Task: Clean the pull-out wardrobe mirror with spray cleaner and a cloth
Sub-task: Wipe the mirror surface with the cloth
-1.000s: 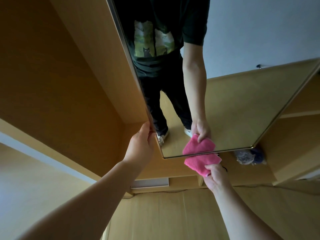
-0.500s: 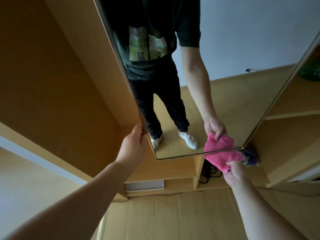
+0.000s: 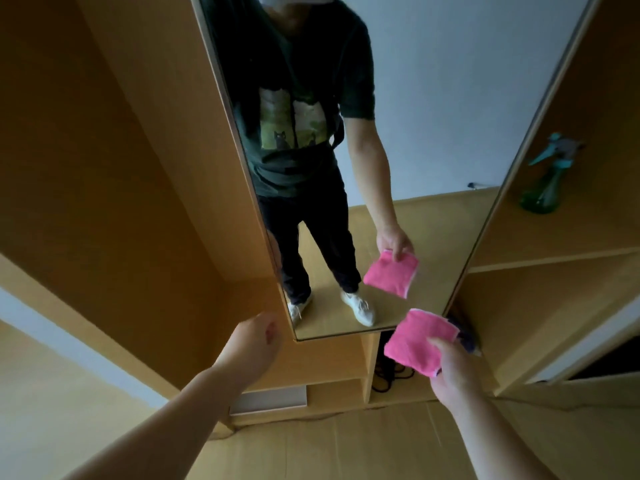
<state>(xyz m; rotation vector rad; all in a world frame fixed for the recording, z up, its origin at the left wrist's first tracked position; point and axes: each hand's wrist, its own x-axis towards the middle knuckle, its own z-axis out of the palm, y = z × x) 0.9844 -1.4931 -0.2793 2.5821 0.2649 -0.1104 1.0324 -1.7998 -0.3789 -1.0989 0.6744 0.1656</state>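
The tall pull-out mirror (image 3: 433, 140) fills the middle of the view, with a thin metal frame, and reflects a person in dark clothes. My right hand (image 3: 455, 370) holds a folded pink cloth (image 3: 417, 341) just below the mirror's lower right corner, clear of the glass. My left hand (image 3: 254, 342) is at the lower left edge of the mirror; its fingers are hidden, so I cannot tell whether they grip the frame. A green spray bottle (image 3: 545, 183) with a teal trigger stands on a wardrobe shelf to the right of the mirror.
Light wooden wardrobe panels (image 3: 114, 168) stand left of the mirror and shelves (image 3: 554, 258) to the right. Below the mirror are low compartments with a black cable (image 3: 389, 375) and a white drawer front (image 3: 270, 400). Wooden floor lies underneath.
My right hand has pulled the pink cloth off the mirror's bottom edge, down and to the right. The view has tilted upward, bringing the spray bottle into sight. The left hand stays at the mirror's edge.
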